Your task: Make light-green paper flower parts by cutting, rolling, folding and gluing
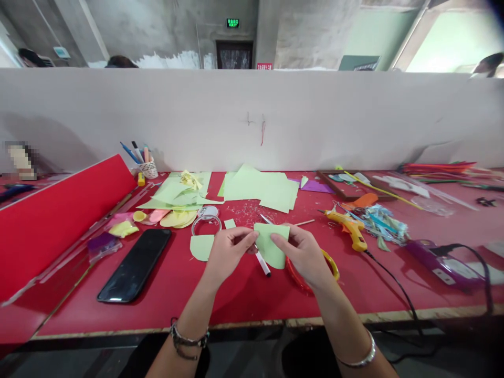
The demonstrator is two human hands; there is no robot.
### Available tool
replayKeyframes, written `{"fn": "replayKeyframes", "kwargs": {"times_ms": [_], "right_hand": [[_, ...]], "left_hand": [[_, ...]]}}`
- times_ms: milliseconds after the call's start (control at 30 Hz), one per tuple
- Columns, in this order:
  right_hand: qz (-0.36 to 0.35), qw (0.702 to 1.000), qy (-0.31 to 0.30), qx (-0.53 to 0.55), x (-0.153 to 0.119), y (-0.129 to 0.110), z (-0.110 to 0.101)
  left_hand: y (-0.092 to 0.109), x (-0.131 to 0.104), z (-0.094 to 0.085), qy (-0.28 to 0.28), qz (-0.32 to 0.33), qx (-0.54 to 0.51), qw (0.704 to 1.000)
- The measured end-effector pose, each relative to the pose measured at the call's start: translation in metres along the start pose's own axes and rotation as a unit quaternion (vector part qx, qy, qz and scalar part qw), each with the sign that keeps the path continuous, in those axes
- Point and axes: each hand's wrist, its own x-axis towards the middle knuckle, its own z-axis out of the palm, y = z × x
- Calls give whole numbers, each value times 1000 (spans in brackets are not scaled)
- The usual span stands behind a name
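A small piece of light green paper (268, 247) with a rounded lower edge is held up above the table between both hands. My right hand (305, 254) grips its right side, with the thumb flat on the front. At the left edge of the paper, my left hand (230, 252) is closed in a pinch. Under the hands lies a marker (263, 264) with a white barrel and dark end. Scissors with red and yellow handles (333, 264) are partly hidden below my right hand. Another rounded green paper piece (201, 247) rests beside my left hand.
Green sheets (252, 184) lie at the back, near a tape roll (207, 224). A black phone (136, 265) and red board (63, 220) are left. To the right are a yellow glue gun (348, 226) with its cord and a purple power strip (444, 265). A white partition (334, 115) stands behind.
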Motion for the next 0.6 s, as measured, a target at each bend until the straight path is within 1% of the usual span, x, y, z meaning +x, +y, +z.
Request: {"fn": "replayKeyframes", "kwargs": {"times_ms": [200, 367, 500, 600], "right_hand": [[20, 1000, 10, 22, -2, 2, -1], [22, 999, 15, 26, -1, 4, -3], [16, 1000, 15, 7, -2, 4, -4], [13, 999, 33, 9, -1, 5, -5]], "left_hand": [[2, -2, 5, 3, 27, 30, 999], [4, -2, 8, -6, 23, 35, 999], [3, -2, 10, -16, 22, 37, 999], [1, -2, 10, -21, 22, 37, 999]]}}
